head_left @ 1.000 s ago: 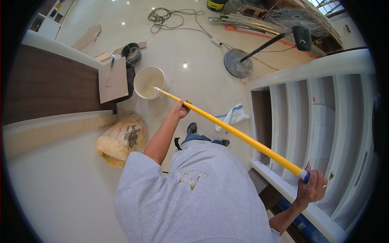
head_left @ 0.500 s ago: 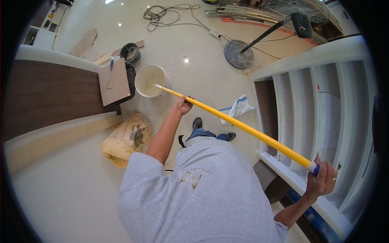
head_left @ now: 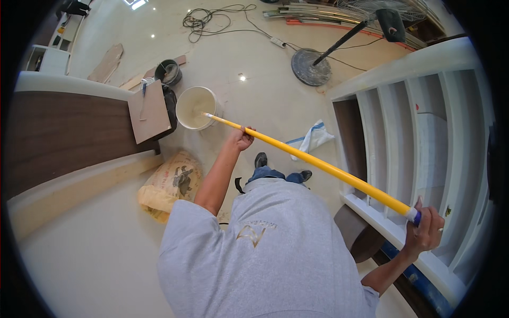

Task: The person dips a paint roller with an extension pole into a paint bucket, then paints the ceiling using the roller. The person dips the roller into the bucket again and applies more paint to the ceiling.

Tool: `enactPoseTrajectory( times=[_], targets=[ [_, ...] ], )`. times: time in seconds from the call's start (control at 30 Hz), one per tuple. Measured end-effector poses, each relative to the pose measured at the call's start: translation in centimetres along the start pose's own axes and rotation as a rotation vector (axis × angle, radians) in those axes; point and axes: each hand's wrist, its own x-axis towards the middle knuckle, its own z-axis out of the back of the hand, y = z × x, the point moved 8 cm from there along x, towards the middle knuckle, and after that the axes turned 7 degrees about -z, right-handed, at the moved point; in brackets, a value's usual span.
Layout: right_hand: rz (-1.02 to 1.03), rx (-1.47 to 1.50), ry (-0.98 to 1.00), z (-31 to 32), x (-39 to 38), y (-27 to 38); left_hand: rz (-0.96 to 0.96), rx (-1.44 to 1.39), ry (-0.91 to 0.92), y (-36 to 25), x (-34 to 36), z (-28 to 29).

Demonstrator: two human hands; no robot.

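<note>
A long yellow pole [head_left: 322, 168] slants across in front of me. Its thin end reaches into a white bucket [head_left: 187, 116] holding pale material. My left hand [head_left: 241, 138] is closed round the pole's upper middle, a short way outside the bucket. My right hand [head_left: 424, 231] grips the thick lower end near a blue fitting [head_left: 415, 217], beside a white shelving unit [head_left: 395, 143]. Whatever is on the pole's far end is too small to make out inside the bucket.
A board [head_left: 148, 114] and dark bucket [head_left: 168, 71] stand left, with a yellowish sack [head_left: 165, 191] below. A white-and-blue sack [head_left: 313, 141] lies right. A pedestal fan [head_left: 311, 67], coiled cable [head_left: 199, 22] and long strips [head_left: 302, 13] are behind. A dark wooden panel [head_left: 66, 132] lines the left.
Both hands and the pole have shifted slightly right in the view, and the right hand a little upward. The surroundings have shifted a little too. The grip on the pole is unchanged.
</note>
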Motion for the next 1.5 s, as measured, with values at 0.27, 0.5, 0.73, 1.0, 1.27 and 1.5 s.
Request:
enactPoseTrajectory(
  times=[0.27,0.5,0.73,1.0,1.27,1.5],
  targets=[
    [0.020,-0.051,-0.076,3.3,-0.1,-1.8,-0.034,0.016,0.074,0.7,-3.2,-2.5],
    [-0.034,0.010,-0.056,3.1,-0.3,-2.1,0.014,0.107,0.049,2.7,-2.2,-2.0],
    [-0.040,0.075,-0.029,0.9,-1.7,-0.8,-0.079,0.030,0.013,0.5,-1.3,0.1],
    [-0.133,-0.002,-0.040,2.9,-4.6,-7.3,-0.010,0.167,0.178,4.0,-6.2,-2.8],
    [-0.176,-0.013,-0.034,0.6,-9.2,-9.0,-0.037,0.117,0.117,7.4,-6.2,-2.0],
    [-0.308,-0.243,-0.248,5.8,-20.1,-23.2,0.101,0.030,0.376,20.0,-17.5,-7.6]
  ],
)
